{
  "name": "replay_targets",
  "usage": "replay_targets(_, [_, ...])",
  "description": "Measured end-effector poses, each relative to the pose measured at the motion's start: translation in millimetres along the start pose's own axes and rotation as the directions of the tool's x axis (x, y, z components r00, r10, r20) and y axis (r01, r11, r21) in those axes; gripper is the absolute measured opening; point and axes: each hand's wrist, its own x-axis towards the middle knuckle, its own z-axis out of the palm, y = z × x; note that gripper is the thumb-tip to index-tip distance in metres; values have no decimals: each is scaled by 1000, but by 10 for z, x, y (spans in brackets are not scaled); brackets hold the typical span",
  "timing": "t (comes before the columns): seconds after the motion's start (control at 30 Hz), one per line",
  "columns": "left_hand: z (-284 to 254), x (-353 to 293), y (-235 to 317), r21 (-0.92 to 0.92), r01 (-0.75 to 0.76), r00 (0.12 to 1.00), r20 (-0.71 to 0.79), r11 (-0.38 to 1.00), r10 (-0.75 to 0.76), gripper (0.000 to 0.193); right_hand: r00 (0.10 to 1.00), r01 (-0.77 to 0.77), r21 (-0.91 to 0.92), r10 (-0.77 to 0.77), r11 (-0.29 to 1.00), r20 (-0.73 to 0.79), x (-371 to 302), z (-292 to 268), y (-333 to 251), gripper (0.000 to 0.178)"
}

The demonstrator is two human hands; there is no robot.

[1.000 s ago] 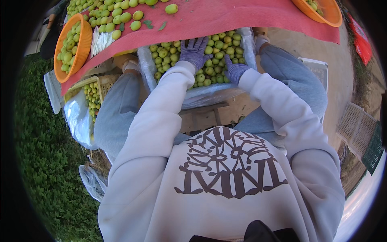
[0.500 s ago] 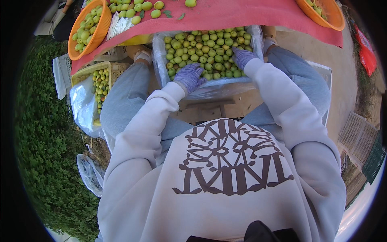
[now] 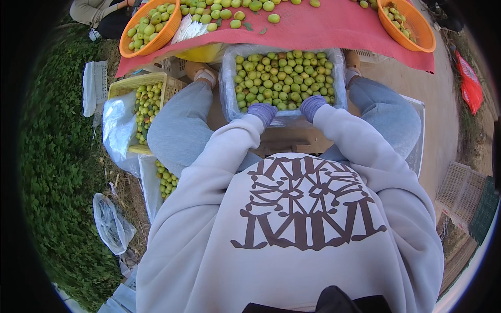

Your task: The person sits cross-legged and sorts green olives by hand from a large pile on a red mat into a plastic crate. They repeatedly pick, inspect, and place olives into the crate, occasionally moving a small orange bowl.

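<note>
A plastic-lined crate [image 3: 334, 68] heaped with small green fruits [image 3: 282, 78] was seen resting between the knees of a seated person, evidently placed there so that both hands could reach it without leaning. The left hand [image 3: 262, 111] and the right hand [image 3: 312, 105], each in a purple knitted glove, were set at the crate's near edge, just apart from one another, with the fruit heap lying directly beyond the fingertips. The fingers of both hands were curled downward over or into the near rim (whether they gripped the liner, the rim or some fruit could not be told, since the fingertips were hidden behind the knuckles). Both forearms, in pale grey sleeves, were extended straight forward from the lower part of the view, roughly parallel, elbows bent and held close to the body.

Beyond the fingers, past the crate's far side, a red cloth [image 3: 323, 28] was spread over a raised surface with loose fruits scattered on it. An orange basin [image 3: 169, 32] of fruit was set on the cloth to the far left of the fingers, and a second orange basin [image 3: 420, 26] to the far right. To the left of the left hand, past the knee, a yellow basket [image 3: 125, 86] of the same fruit stood on the ground beside clear plastic bags [image 3: 112, 224] and grass.
</note>
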Motion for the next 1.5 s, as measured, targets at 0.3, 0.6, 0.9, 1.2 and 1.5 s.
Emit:
replay_targets(0.3, [43,-133,-665,16,412,877,-278,911,-392,81,986,-150,547,81,824,148,28,16,243,58])
replay_targets(0.6, [147,341,-603,8,347,933,-107,938,-344,95,876,-411,734,458,540,154,574,85,351,83])
replay_targets(0.9, [78,606,-742,-614,254,787,-318,747,-529,70,854,-377,778,513,503,82,767,3,377,58])
replay_targets(1.2, [-105,857,-1209,-170,326,886,-289,930,-363,39,901,-285,835,428,471,66,678,16,314,56])
replay_targets(1.5, [-509,239,-633,-630,-289,767,-603,721,-219,40,991,71,256,38,-964,-129,563,-322,-216,40])
